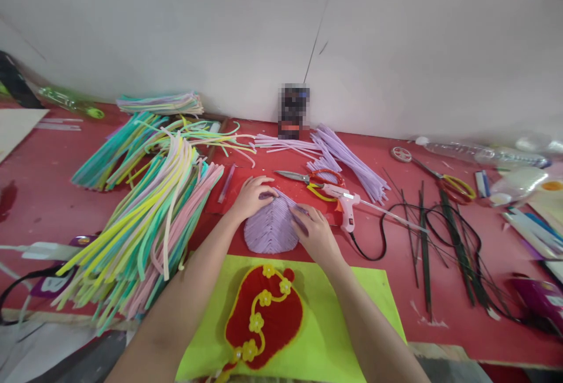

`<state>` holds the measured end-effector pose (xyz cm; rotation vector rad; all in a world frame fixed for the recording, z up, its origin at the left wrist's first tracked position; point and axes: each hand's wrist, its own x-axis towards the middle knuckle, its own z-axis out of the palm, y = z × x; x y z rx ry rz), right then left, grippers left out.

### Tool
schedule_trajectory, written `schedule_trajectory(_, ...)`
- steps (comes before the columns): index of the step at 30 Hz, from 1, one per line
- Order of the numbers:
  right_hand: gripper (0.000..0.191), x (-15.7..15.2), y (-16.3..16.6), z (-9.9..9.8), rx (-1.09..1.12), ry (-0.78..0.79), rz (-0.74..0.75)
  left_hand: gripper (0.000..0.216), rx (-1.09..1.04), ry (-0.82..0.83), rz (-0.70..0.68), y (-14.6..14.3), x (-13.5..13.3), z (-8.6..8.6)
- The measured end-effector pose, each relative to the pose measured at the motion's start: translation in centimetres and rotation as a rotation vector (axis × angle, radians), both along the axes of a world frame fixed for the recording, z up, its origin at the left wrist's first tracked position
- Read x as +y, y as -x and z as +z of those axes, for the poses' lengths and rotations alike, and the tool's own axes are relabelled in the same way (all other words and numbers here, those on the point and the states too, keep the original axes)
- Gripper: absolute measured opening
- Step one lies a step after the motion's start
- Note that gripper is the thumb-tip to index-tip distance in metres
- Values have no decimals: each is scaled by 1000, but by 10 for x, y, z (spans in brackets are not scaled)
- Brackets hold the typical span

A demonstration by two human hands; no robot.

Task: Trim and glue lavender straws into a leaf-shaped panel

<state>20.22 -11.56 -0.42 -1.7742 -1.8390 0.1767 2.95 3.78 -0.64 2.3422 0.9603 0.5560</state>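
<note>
one ribbed lilac leaf shape [270, 231] between left hand [251, 200] and right hand [317, 233]

Craft workspace, glue gun [347, 210], scissors [325, 179], pipe-cleaner bundles [171, 207]

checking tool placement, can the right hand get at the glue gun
Probably yes: the glue gun lies close beside the right hand with nothing visible between, though that hand touches the purple leaf.

We note leaf-shaped piece [270, 230] lilac, slanted stripes meeting at midline. Loose stems [352, 163] also lilac. Sheet [378, 307] lime; patch [281, 324] red, yellow-edged, flowers [264, 298] yellow. We log glue gun [347, 202] pale pink, tabletop [400, 265] red.
</note>
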Motion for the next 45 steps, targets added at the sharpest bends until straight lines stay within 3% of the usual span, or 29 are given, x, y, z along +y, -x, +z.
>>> schedule_trajectory(45,26,3,-6,-4,138,-31,29,15,-25,-26,2,0,1,-2)
